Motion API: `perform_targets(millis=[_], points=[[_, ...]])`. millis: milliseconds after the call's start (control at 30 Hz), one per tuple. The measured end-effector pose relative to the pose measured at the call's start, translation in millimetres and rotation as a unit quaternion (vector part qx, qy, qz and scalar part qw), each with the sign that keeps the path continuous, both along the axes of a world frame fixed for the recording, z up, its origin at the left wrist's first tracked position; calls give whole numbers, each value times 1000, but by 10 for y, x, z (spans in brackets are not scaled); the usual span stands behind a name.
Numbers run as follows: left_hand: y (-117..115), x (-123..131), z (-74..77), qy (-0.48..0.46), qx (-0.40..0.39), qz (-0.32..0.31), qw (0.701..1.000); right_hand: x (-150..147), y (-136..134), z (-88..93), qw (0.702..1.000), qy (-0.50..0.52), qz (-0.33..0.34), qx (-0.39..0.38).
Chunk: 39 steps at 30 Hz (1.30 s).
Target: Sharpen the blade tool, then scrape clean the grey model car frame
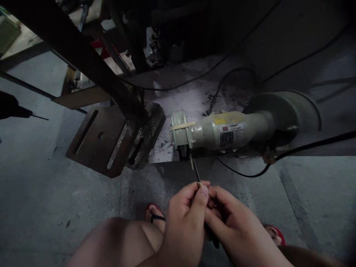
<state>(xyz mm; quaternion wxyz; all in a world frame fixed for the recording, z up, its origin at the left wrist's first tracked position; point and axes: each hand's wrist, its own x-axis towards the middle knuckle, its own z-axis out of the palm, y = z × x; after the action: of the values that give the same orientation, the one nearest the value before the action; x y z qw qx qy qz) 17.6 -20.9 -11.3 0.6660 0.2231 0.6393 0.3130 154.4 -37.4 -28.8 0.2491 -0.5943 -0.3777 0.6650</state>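
A small screwdriver with a thin metal shaft (pixel 196 170) and a brass-coloured collar points up and away from me. Its tip reaches the lower edge of a pale plastic end cap (pixel 181 129), which is bound by a tan rubber band (pixel 182 126). The cap sits on the end of a grey-green motor housing (pixel 230 129) with a yellow patch and a printed label. My left hand (pixel 185 222) pinches the screwdriver near the collar. My right hand (pixel 236 222) curls around the dark handle, which is mostly hidden by my fingers.
A slotted, rusty metal base plate (pixel 102 141) with a dark column lies to the left. A round metal flange (pixel 280 115) ends the motor on the right. Black cables cross a stained metal sheet (pixel 180 104). A black drill-like tool (pixel 13 107) enters at the left edge.
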Motion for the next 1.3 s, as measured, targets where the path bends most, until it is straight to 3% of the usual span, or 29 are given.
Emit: perform_targets(millis=[267,833,1300], points=[[-6,-42,-170,24,-19,13,999,1,72,-20,1000,-3,6,-24],[-75,-19,-177,221,32,-71,972,-117,88,-66,998,2,35,-57],[-8,130,-199,212,16,-43,976,-75,226,30,999,22,32,-34]])
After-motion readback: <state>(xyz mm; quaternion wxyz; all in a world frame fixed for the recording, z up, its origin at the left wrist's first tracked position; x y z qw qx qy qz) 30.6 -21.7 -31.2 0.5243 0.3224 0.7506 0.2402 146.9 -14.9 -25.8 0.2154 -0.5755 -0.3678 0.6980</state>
